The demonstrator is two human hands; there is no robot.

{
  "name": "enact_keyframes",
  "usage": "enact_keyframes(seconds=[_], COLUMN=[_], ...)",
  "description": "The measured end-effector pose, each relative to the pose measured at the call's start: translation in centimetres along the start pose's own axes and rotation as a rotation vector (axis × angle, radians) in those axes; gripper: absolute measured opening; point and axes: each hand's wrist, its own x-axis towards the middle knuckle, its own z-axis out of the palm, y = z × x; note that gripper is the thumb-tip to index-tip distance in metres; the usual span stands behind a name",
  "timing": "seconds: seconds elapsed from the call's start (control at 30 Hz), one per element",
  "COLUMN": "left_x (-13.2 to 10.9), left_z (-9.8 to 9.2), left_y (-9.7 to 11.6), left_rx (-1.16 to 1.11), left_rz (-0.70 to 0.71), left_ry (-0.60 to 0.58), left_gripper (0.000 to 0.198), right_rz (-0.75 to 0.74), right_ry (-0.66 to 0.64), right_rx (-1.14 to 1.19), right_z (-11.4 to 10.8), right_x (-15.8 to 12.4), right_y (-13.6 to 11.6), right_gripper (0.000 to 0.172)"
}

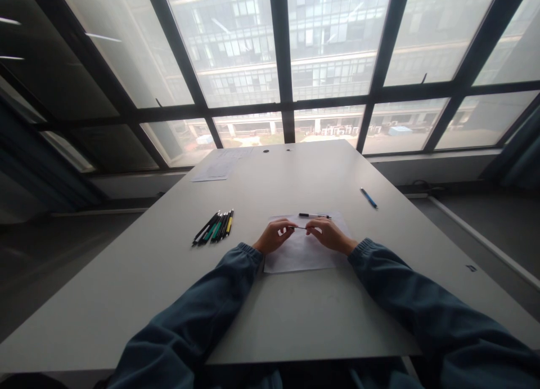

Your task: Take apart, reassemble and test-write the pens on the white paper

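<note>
A white tabletop [304, 327] bears a paper sheet [295, 259]. Over the sheet, left hand [273, 235] and right hand [331, 235] are pinching; clustered pens [216, 230] lie left of it, a black pen [310, 215] at its far edge, the pinched thin rod [300, 227] above it.

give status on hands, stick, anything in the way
Left hand, right hand both pinching thin stick. Stick held over paper. Pen just beyond hands, not between them.

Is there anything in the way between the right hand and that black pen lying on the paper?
Nothing visible stands between them: the black pen lies on the paper just beyond the right hand; whether they touch is unclear. That hand is occupied, though: with the left hand, it holds a thin dark rod.
</note>
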Motion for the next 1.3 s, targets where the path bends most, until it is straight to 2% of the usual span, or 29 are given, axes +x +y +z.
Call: enact_keyframes(seconds=[0.2,0.27,0.53,0.73,1.03,1.17,1.3], left_x=[0.0,0.0,-0.1,0.0,0.0,0.0,0.0], left_z=[0.0,-0.1,-0.1,0.0,0.0,0.0,0.1], left_y=[-1.4,-1.5,-0.7,-0.8,-0.5,-0.6,-0.7], left_rx=[-0.1,-0.149,-0.145,-0.106,-0.037,-0.042,-0.025], left_rz=[-0.186,-0.206,-0.121,-0.102,-0.025,0.039,0.038], left_ry=[0.216,0.248,0.145,0.17,0.133,0.126,0.136], left_gripper=[0.032,0.03,0.023,0.02,0.018,0.017,0.019], right_rz=[0.038,0.052,0.05,0.042,0.012,-0.018,-0.042], right_ry=[0.085,0.102,0.072,0.068,0.043,0.048,0.051], right_rx=[-0.009,-0.03,-0.086,-0.089,-0.115,-0.117,-0.122], right_z=[-0.3,-0.3,0.0,0.1,0.2,-0.1,-0.4], right_x=[0.0,0.0,-0.1,-0.1,0.0,0.0,0.1], right_y=[0.1,0.3,0.8,1.1,0.7,0.4,-0.1], right_gripper=[0.018,0.017,0.015,0.014,0.013,0.015,0.018])
